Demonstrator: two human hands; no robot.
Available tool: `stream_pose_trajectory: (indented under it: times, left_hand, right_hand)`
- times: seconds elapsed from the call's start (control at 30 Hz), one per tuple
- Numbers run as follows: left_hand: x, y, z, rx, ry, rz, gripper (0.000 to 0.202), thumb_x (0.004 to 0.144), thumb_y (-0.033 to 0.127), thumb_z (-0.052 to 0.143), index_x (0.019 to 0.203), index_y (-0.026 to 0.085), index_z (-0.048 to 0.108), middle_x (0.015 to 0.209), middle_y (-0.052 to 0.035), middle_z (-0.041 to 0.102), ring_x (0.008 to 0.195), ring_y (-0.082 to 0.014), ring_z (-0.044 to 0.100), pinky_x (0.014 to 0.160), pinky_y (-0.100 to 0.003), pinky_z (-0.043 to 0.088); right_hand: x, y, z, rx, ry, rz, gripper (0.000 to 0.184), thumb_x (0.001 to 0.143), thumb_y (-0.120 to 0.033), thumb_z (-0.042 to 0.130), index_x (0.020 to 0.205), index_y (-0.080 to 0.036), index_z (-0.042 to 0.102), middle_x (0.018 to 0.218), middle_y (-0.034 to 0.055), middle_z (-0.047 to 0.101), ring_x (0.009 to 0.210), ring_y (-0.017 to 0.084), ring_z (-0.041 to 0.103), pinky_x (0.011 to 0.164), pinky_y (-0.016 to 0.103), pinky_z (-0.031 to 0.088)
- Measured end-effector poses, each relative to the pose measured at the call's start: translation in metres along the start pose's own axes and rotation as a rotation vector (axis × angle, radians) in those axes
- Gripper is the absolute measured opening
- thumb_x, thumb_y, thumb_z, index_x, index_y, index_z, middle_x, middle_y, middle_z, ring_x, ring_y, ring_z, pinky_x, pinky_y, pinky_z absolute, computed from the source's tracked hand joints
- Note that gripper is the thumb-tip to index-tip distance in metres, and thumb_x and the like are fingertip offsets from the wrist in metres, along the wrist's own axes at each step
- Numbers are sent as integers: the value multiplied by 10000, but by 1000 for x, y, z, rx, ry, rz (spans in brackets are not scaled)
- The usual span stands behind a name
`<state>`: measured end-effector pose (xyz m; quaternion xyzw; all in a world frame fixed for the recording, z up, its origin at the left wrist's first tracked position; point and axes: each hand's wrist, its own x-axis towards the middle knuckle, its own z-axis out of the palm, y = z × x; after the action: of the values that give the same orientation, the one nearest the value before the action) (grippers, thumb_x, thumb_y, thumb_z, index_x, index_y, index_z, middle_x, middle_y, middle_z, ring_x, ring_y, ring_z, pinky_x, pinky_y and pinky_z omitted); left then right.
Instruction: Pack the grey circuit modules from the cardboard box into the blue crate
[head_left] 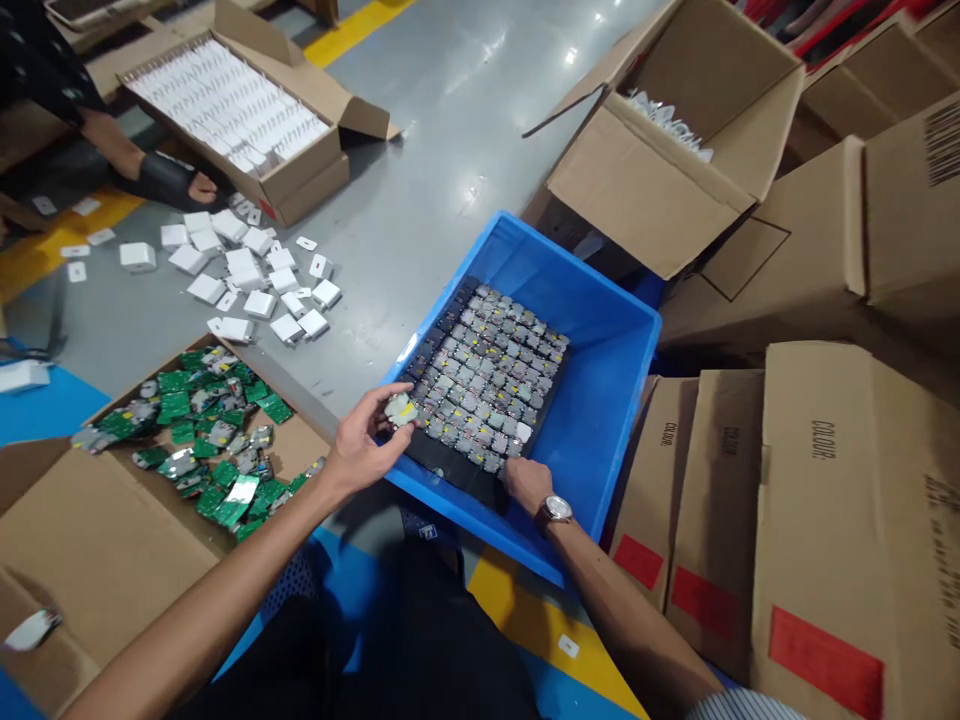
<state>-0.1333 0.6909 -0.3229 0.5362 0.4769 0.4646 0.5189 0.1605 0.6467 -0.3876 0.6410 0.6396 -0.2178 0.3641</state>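
Observation:
A blue plastic bin stands in front of me and holds a black tray filled with rows of small grey electronic parts. My left hand is at the tray's near left corner, its fingers closed around one small white and yellow part. My right hand, with a watch on the wrist, rests on the tray's near edge, fingers curled down onto the parts. What the right fingers pinch, if anything, is hidden.
An open carton at my left holds a pile of green circuit boards. White adapter shells lie scattered on the grey floor. Another person's foot rests beside a carton of white parts. Stacked cartons crowd the right.

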Motion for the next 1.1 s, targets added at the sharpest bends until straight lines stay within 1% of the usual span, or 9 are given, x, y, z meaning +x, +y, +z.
stream_pose_trajectory:
  times: [0.2, 0.27, 0.33, 0.47, 0.57, 0.63, 0.8, 1.0, 1.1]
  left_hand:
    - [4, 5, 1, -204, 108, -60, 456, 829, 270, 758, 1239, 184, 578, 1313, -149, 619, 777, -160, 716, 674, -306, 631]
    - [6, 5, 0, -269, 148, -59, 472, 821, 289, 774, 1232, 187, 566, 1309, -152, 616, 773, -163, 715, 639, -298, 628]
    - [8, 6, -2, -310, 178, -62, 487, 810, 299, 789, 1225, 186, 561, 1277, -149, 628, 769, -168, 715, 614, -292, 622]
    - [10, 8, -5, -317, 189, -89, 493, 798, 304, 803, 1210, 178, 562, 1258, -148, 634, 741, -165, 713, 585, -286, 613]
    - [9, 8, -5, -291, 175, -101, 492, 806, 314, 798, 1214, 181, 558, 1272, -151, 631, 753, -166, 716, 595, -288, 613]
    - [8, 7, -5, -272, 166, -113, 505, 814, 334, 792, 1231, 185, 550, 1298, -158, 621, 772, -173, 721, 607, -294, 615]
    - [7, 6, -5, -225, 155, -133, 545, 819, 386, 789, 1259, 194, 531, 1333, -170, 609, 809, -188, 724, 624, -299, 615]
    - [7, 8, -4, -220, 159, -121, 532, 831, 390, 781, 1259, 193, 533, 1317, -168, 611, 789, -188, 728, 608, -302, 606]
    - [7, 9, -4, -212, 145, -111, 522, 852, 394, 762, 1274, 203, 522, 1331, -165, 601, 804, -194, 729, 613, -311, 607]
  right_hand:
    - [-7, 4, -6, 164, 1, -15, 274, 952, -285, 575, 1118, -103, 694, 1076, 227, 736, 1068, 309, 710, 850, 334, 525]
    - [-5, -4, -11, 351, 21, -141, 322, 957, -339, 560, 1175, -133, 677, 1135, 183, 734, 1093, 280, 696, 899, 333, 518]
    - [2, -21, -16, 572, 47, -316, 348, 944, -316, 538, 1232, -166, 662, 1209, 128, 720, 1131, 249, 672, 964, 337, 502]
    - [22, -74, -24, 861, 91, -580, 459, 888, -249, 578, 1341, -189, 612, 1237, 102, 709, 1139, 244, 655, 1017, 360, 484]
    - [35, -109, -31, 874, 124, -608, 472, 897, -235, 590, 1363, -163, 581, 1175, 118, 722, 1078, 245, 669, 983, 368, 498]
    - [40, -123, -34, 845, 183, -614, 448, 916, -225, 578, 1359, -157, 576, 1220, 128, 701, 1131, 247, 648, 1009, 377, 482]
    - [47, -128, -37, 812, 248, -780, 348, 927, -185, 570, 1265, -190, 652, 1345, 119, 639, 1272, 220, 572, 1101, 354, 415]
    - [52, -139, -36, 854, 86, -475, 253, 922, -244, 613, 1150, -152, 672, 1036, 96, 738, 1014, 226, 690, 885, 297, 509]
    - [57, -152, -37, 995, -9, -450, 247, 936, -227, 590, 1164, -148, 643, 947, 62, 749, 874, 189, 703, 786, 270, 521]
